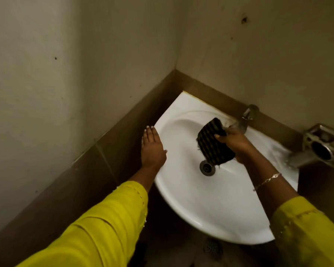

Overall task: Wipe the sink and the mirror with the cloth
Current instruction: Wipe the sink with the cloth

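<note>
Right hand (237, 145) gripping cloth (212, 145) over sink (210, 209), left hand (152, 149) flat on its rim

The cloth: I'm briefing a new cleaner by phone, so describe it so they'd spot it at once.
Find the white ceramic corner sink. Over its bowl, near the round metal drain, the right hand grips a dark cloth with pale stripes. Nothing else in the white bowl is dark and striped.

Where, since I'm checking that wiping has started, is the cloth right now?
In the head view, the dark striped cloth is right of centre over the sink, held by the right hand between tap and drain.
</note>
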Demonstrator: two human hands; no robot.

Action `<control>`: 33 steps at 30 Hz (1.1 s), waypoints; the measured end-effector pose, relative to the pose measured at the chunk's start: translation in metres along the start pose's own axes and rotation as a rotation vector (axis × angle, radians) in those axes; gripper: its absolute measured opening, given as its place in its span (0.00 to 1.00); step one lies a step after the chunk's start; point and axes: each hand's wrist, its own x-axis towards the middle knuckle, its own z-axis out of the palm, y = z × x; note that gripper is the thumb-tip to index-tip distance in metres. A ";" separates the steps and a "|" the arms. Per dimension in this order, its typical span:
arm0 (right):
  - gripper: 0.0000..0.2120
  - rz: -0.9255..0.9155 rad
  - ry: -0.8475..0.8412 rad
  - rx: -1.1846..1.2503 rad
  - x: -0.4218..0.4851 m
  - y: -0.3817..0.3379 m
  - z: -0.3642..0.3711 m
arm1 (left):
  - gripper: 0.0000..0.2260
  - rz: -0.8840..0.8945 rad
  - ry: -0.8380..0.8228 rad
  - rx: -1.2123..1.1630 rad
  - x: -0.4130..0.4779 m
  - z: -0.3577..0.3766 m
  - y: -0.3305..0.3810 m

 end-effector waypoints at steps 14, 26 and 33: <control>0.39 -0.380 0.108 -1.107 0.104 0.085 0.025 | 0.37 -0.027 0.078 0.022 0.003 0.004 0.000; 0.38 -0.420 0.193 -1.032 0.151 0.057 0.017 | 0.41 -0.027 0.055 0.021 0.005 0.001 0.000; 0.34 -0.407 0.199 -0.976 0.150 0.067 0.017 | 0.40 -0.021 0.067 0.044 0.002 -0.001 0.002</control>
